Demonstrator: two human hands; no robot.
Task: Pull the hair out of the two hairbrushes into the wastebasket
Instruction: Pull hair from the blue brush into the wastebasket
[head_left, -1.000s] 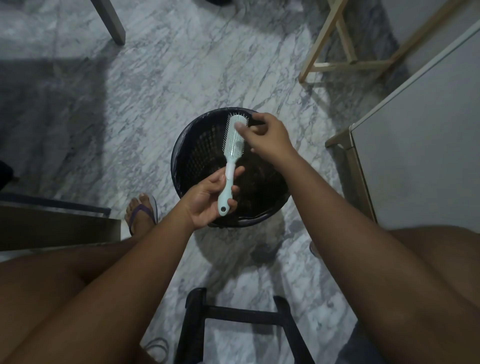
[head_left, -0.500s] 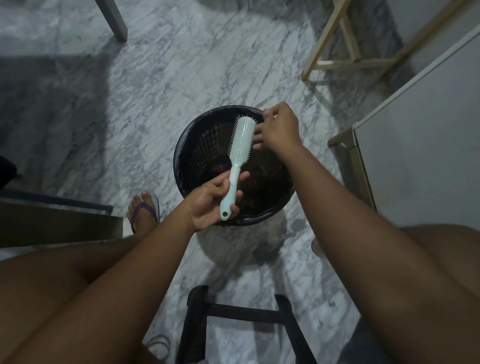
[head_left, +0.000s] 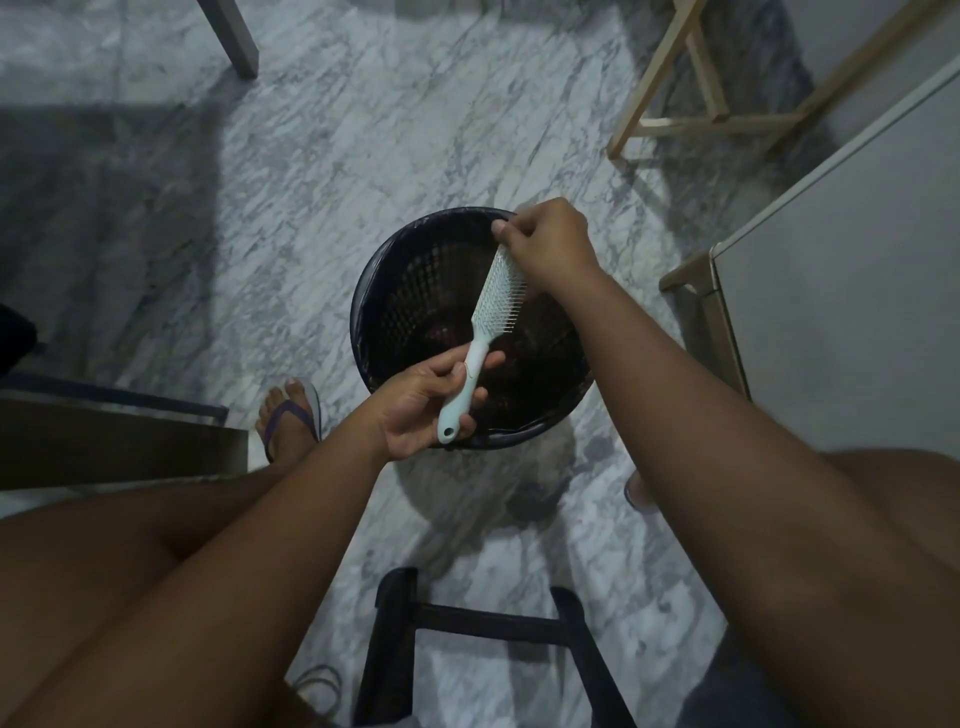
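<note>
Hairbrush, pale green, is gripped by its handle in the left hand at the frame's centre, and its top end is pinched by the curled fingers of the right hand. It is held slanted above the black wastebasket, which is set on the marble floor.

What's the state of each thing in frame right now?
hairbrush: held tilted above the wastebasket, handle low, bristles facing right.
left hand: grips the hairbrush handle.
right hand: fingers curled at the tip of the brush head; what they pinch is too fine to see.
wastebasket: upright on the floor, open, dark liner, dark clump at the bottom.
</note>
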